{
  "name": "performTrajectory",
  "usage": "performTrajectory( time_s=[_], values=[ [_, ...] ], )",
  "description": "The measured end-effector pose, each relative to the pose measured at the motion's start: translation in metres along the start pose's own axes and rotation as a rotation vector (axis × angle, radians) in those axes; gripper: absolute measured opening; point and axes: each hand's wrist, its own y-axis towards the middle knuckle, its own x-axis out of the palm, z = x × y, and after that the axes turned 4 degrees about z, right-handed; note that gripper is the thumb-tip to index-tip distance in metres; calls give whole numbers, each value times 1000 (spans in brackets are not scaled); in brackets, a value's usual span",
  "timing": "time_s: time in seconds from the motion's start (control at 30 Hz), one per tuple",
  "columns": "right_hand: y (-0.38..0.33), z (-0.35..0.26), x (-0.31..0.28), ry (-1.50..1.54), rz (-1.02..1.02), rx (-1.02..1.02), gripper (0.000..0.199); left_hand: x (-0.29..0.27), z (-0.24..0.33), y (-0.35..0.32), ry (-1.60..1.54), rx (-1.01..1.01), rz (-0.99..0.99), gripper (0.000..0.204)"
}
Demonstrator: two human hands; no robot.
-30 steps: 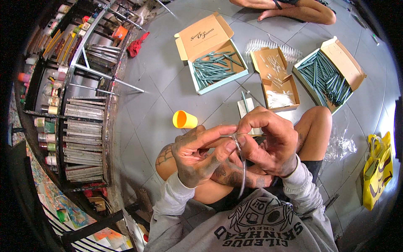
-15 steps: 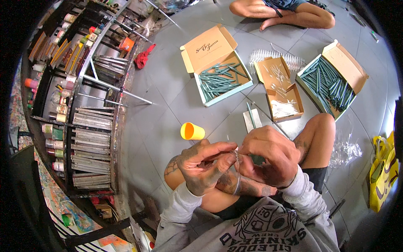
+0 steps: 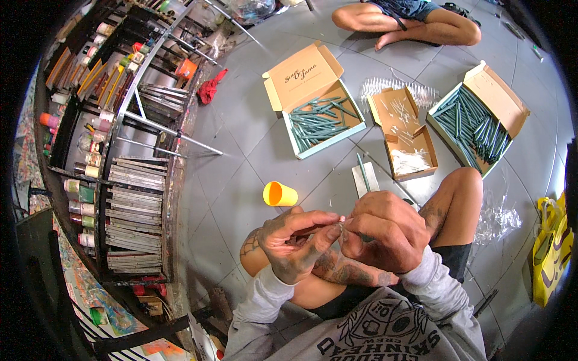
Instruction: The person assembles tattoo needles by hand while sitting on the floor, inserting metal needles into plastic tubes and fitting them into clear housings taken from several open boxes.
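Observation:
My left hand [image 3: 294,243] and my right hand [image 3: 390,231] meet in front of my crossed legs, fingertips almost touching. Both pinch a small clear and whitish piece [image 3: 342,220]; its exact kind is too small to make out, and the fingers cover most of it. Just beyond my right hand, a dark green pen-like stick [image 3: 363,171] rests on a small pale block [image 3: 371,179]. To the far left of it, a yellow cup [image 3: 280,194] lies on its side on the floor.
Ahead are an open box of green sticks [image 3: 295,149], a smaller carton [image 3: 415,174] with white pieces, and another box of green sticks [image 3: 512,114]. A paint rack [image 3: 133,210] stands left; a yellow bag [image 3: 551,253] and clear plastic wrap [image 3: 497,222] lie right. Another person's legs [image 3: 415,30] are opposite.
A clear strip hanging below my fingers earlier no longer shows there. My fingertips have shifted slightly around the small piece, and the whole view has tilted a little.

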Motion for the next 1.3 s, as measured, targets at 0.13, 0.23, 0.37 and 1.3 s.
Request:
performTrajectory(
  time_s=[0.13,0.23,0.37,1.3],
  values=[
    [-2,1,2,-10,31,-11,36,0,-2,-2,-36,-1,17,20],
    [-2,0,3,2,24,7,36,1,-4,-2,-84,8,25,19],
    [-1,-3,3,33,27,40,34,-3,-7,-5,-106,-18,15,20],
    [5,-8,-2,33,-10,59,43,-1,-2,-5,-297,-133,-21,22]
  ],
)
